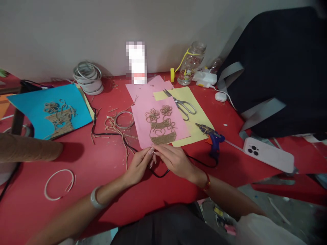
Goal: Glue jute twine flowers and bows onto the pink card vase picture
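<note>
I observe a pink card (178, 124) lying skewed across a yellow sheet (198, 131), flat on the red table (84, 211). Its face carries two jute flowers (159, 112) on looped stems above a woven jute pot (163, 137). A black cord (159, 176) runs just below the card's lower edge, looping across the table.

Scissors (179, 103) lie on paper (190, 95) just right of the twine card (178, 126).

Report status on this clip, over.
Left hand and right hand together at pink card's lower edge; jute flower collage on card; black cord under hands.
</note>
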Available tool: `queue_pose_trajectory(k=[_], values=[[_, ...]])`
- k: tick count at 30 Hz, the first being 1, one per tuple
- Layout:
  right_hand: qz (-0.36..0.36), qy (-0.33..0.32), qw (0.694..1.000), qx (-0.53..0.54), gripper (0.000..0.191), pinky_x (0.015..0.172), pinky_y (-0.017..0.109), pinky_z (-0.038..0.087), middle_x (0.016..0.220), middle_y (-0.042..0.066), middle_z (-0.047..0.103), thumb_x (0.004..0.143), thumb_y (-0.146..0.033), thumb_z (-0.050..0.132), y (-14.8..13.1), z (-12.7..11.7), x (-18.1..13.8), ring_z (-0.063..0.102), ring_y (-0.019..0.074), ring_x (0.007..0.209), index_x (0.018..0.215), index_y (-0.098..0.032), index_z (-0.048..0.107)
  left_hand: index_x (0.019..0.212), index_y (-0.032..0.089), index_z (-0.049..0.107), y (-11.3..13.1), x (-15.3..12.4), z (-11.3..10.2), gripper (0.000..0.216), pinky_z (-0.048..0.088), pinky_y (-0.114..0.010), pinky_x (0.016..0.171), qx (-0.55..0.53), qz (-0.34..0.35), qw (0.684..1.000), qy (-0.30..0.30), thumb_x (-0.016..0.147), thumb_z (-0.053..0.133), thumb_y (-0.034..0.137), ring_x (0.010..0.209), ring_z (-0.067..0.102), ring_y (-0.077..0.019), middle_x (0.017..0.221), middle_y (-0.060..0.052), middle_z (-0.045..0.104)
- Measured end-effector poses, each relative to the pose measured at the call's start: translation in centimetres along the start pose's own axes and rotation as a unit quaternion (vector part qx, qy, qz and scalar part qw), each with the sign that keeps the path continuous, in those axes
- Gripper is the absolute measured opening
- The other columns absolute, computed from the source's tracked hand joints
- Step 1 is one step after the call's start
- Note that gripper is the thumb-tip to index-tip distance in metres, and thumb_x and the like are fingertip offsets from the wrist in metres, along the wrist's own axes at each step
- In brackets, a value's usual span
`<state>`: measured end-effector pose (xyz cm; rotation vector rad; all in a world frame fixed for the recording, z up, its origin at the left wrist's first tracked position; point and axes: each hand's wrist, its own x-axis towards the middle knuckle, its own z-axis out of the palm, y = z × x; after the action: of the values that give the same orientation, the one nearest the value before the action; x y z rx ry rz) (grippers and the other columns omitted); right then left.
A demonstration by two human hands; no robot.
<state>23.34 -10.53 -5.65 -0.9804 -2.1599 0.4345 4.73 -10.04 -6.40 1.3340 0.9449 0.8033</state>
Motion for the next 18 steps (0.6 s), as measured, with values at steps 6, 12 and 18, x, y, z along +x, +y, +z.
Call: queue_pose_trajectory(k=[6,12,18], values=[[-0.020,0.035,0.999,0.026,0.040,0.086,0.030,0.062,0.111,0.012,0.077,0.105,-0.013,0.041,0.57,0.31,-0.03,0.074,0.0189,0.100,0.139,-0.015,0.061,0.070,0.018,0.054,-0.05,0.03,-0.12,0.054,0.036,-0.026,0.059,0.022,0.009,1.000,-0.010,0.103,0.042,0.060,0.057,0.046,-0.0129,0.060,0.001,0.051],[-0.035,0.073,0.996,0.028,0.035,0.084,0.028,0.062,0.102,0.012,0.077,0.102,-0.009,0.043,0.56,0.50,0.23,0.075,0.0184,0.093,0.128,-0.014,0.067,0.071,0.018,0.053,-0.02,0.14,-0.38,0.054,0.035,-0.026,0.061,0.032,-0.002,0.999,-0.032,0.104,0.039,0.057,0.059,0.045,-0.0128,0.061,0.001,0.050],[-0.037,0.096,0.994,0.030,0.033,0.081,0.028,0.063,0.099,0.011,0.077,0.100,-0.007,0.047,0.37,0.75,0.19,0.074,0.0183,0.090,0.126,-0.015,0.067,0.068,0.018,0.051,-0.18,0.36,-0.50,0.054,0.033,-0.027,0.059,0.019,-0.010,0.999,-0.040,0.104,0.041,0.058,0.058,0.042,-0.0125,0.061,0.002,0.048]])
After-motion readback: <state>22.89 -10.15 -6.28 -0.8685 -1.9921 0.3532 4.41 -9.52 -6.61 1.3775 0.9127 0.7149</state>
